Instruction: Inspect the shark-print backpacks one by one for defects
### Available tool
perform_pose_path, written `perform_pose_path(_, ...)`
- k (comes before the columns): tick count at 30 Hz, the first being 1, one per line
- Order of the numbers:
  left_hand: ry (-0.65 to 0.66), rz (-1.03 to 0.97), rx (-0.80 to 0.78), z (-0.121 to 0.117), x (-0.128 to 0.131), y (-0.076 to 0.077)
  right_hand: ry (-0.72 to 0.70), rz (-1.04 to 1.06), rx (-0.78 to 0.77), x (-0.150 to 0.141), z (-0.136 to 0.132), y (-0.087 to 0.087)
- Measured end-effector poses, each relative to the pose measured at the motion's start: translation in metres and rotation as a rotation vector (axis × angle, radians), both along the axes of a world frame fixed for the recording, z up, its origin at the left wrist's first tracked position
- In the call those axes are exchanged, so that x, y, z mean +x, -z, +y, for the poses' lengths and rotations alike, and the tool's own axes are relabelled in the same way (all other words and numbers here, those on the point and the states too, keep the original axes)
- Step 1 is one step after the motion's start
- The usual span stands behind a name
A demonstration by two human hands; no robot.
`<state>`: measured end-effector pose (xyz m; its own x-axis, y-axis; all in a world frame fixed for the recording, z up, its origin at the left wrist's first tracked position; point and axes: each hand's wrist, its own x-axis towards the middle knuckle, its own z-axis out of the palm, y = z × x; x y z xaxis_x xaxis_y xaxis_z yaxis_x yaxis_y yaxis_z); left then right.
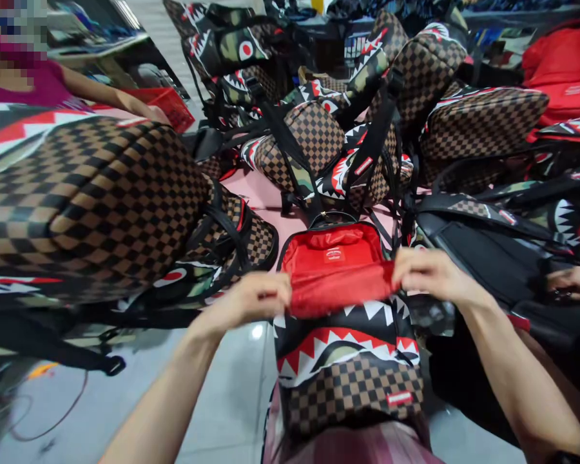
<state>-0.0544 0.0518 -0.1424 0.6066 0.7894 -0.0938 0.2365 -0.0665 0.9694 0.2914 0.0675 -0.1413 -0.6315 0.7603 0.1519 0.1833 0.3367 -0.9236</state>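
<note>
In front of me a backpack with brown-and-black checks and a shark-mouth print lies open toward me, its red lining showing. My left hand pinches the left end of the loose red lining flap. At the opposite end, my right hand grips the same flap near the bag's right edge. The flap is stretched between both hands and looks smeared by motion. A small red-and-white label sits low on the checked front panel.
Checked backpacks crowd around: a large one at left, a pile behind, a black-backed one at right. A person in a magenta top stands at left. Another person's hand touches the black bag. Red bags lie far right.
</note>
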Motion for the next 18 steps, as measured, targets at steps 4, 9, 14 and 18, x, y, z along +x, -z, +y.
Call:
perform_pose_path(4,0.353,0.287,0.192,-0.078,0.011,0.020,-0.213,-0.240,-0.009,0.001,-0.089,0.020)
perform_pose_path(9,0.394,0.416,0.104,-0.090,0.015,0.028,-0.145,-0.444,-0.024,-0.015,-0.140,0.066)
perform_pose_path(14,-0.216,0.244,0.048,0.000,0.041,0.035,-0.183,-0.405,-0.038,-0.020,-0.146,0.077)
perform_pose_path(18,-0.198,0.324,-0.158,0.046,0.080,0.089,-0.196,-0.447,0.027,-0.017,-0.151,0.087)
